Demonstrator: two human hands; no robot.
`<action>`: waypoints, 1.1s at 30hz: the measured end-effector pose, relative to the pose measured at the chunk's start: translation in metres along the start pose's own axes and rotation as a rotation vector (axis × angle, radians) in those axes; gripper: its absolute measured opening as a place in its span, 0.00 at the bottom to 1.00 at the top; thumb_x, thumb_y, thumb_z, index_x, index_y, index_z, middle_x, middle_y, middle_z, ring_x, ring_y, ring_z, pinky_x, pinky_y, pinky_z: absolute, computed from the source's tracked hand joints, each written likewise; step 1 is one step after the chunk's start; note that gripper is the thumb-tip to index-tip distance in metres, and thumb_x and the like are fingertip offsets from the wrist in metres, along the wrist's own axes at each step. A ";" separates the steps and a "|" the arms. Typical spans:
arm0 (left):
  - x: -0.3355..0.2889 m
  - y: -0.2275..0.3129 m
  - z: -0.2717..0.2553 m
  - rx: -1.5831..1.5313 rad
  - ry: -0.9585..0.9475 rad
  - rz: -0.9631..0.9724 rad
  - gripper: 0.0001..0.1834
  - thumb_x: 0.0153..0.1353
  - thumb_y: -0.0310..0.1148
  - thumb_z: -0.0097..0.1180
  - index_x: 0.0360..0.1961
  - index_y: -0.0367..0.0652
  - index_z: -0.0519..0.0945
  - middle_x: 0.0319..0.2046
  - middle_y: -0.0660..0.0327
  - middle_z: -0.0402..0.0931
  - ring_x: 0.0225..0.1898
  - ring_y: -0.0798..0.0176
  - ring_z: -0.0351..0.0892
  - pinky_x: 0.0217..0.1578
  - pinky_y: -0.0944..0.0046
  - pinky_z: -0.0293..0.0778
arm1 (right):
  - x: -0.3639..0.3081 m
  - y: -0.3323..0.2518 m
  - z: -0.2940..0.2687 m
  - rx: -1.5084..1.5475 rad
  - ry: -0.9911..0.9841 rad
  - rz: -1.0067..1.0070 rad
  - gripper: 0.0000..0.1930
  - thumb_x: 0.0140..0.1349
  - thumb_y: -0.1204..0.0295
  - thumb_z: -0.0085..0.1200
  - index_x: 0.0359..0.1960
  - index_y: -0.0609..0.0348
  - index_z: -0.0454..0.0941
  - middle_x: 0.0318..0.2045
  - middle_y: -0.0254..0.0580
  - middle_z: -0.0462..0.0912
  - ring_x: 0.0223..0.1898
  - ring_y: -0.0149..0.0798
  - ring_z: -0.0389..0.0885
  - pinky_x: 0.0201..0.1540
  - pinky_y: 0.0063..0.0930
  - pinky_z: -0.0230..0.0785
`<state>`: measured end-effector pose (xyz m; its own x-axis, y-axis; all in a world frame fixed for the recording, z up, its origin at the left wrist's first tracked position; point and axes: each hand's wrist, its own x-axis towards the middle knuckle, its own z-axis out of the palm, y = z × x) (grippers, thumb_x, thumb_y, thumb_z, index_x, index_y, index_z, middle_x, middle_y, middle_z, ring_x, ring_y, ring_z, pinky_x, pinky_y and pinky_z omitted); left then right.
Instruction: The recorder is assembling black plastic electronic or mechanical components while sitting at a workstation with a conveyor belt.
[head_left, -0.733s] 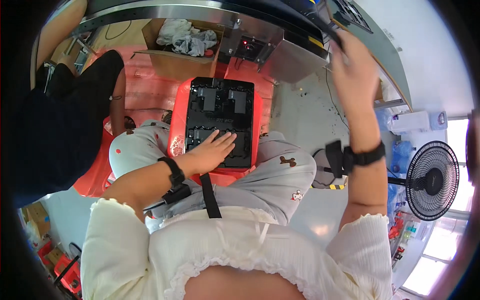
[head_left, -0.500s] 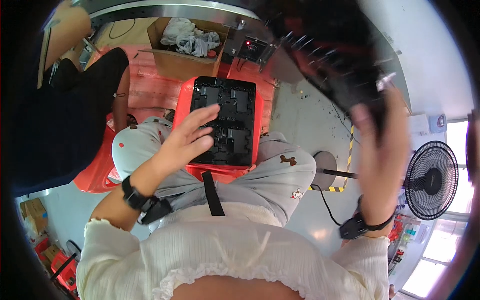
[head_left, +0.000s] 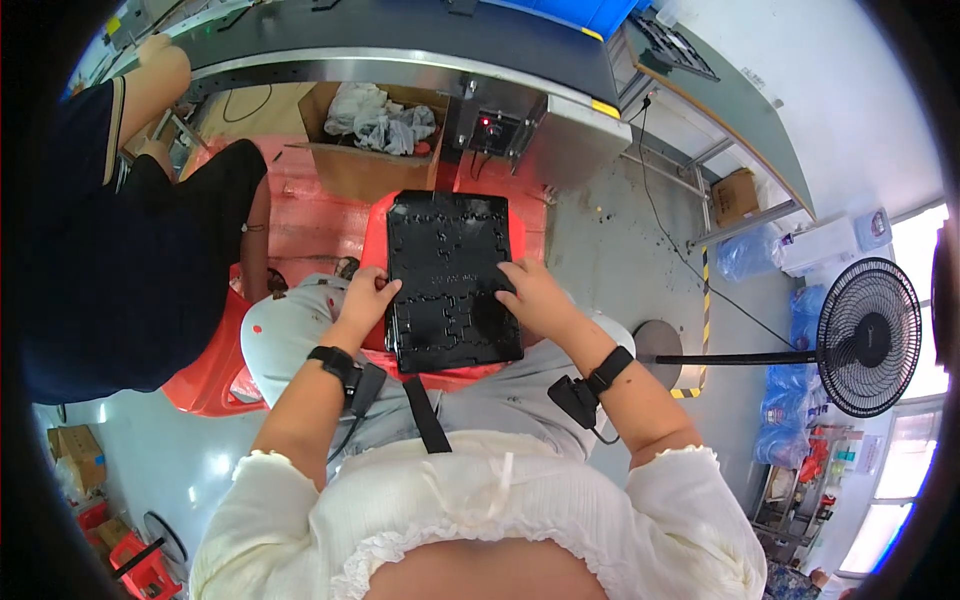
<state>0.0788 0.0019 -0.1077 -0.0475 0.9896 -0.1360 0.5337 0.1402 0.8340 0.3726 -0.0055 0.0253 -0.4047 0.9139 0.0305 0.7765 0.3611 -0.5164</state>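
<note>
A black moulded plastic tray (head_left: 450,250) with jigsaw-like outlines lies flat in front of me, over a red stool (head_left: 376,232) between my knees. At its left edge my left hand (head_left: 368,300) is closed, thumb on top and fingers at the side. My right hand (head_left: 540,298) pinches the opposite edge in the same way, thumb on the surface. The fingers under the rims are partly hidden. Whatever lies beneath the tray is covered by it.
Ahead runs a dark conveyor belt (head_left: 400,35) with a metal edge. Under it stand a cardboard box (head_left: 365,165) of crumpled grey-white material and a control box (head_left: 497,132). A co-worker (head_left: 130,270) sits at left. A black fan (head_left: 868,338) and a side table (head_left: 745,110) are at right.
My right hand has come down from the upper right with a black tray, which now covers the pocketed tray seen before. My left hand has moved from above it to the left edge.
</note>
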 end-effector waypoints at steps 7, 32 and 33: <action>0.028 -0.011 0.014 0.157 0.041 0.029 0.18 0.54 0.37 0.68 0.37 0.33 0.78 0.37 0.43 0.76 0.39 0.41 0.76 0.44 0.51 0.73 | 0.051 -0.005 -0.152 0.479 0.146 0.095 0.16 0.65 0.63 0.58 0.49 0.61 0.81 0.44 0.40 0.83 0.44 0.33 0.80 0.45 0.29 0.73; 0.278 0.306 -0.135 0.337 0.177 1.010 0.18 0.63 0.40 0.62 0.48 0.38 0.80 0.42 0.57 0.78 0.49 0.62 0.77 0.51 0.64 0.71 | 0.243 0.050 -0.264 0.084 0.399 -0.003 0.17 0.57 0.67 0.62 0.45 0.64 0.82 0.30 0.39 0.83 0.24 0.32 0.79 0.29 0.25 0.72; 0.307 0.322 -0.127 0.508 0.288 1.096 0.24 0.60 0.42 0.65 0.54 0.42 0.79 0.50 0.53 0.76 0.55 0.57 0.74 0.57 0.62 0.68 | 0.223 0.038 -0.260 0.205 0.389 -0.011 0.18 0.58 0.65 0.62 0.48 0.63 0.81 0.34 0.38 0.83 0.24 0.30 0.79 0.29 0.23 0.74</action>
<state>0.1287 0.3555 0.1870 0.4806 0.5571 0.6773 0.6723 -0.7299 0.1233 0.4376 0.2597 0.2347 -0.1693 0.9262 0.3368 0.6453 0.3625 -0.6725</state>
